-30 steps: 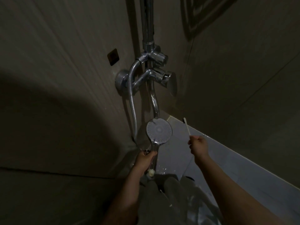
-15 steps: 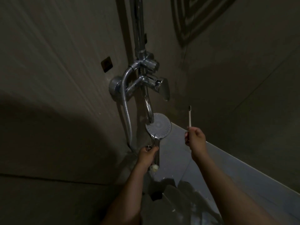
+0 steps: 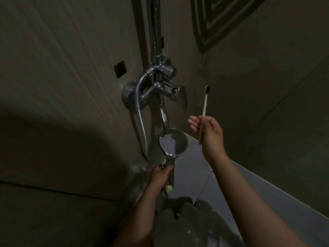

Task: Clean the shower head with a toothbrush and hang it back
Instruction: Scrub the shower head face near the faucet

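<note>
In the head view the room was dim, and the lower edge cut off both forearms. The left hand (image 3: pixel 161 177) had its grip clenched round the handle of the shower head (image 3: pixel 175 143), hiding much of that handle. The head stood upright just under the spout (image 3: pixel 164 120), with its spray face toward the camera. The right hand (image 3: pixel 210 132) grasped the toothbrush (image 3: pixel 205 104), which was nearly upright with its dark bristles on top.

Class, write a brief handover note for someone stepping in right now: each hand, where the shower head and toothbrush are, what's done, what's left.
Left hand grips the shower head by its handle, face toward the camera, under the spout.
Right hand pinches the toothbrush, bristles up, clear of the head.
Done: head in hand, not hung. Scrubbing: cannot tell.
Left: brush the face, hang it back.
</note>
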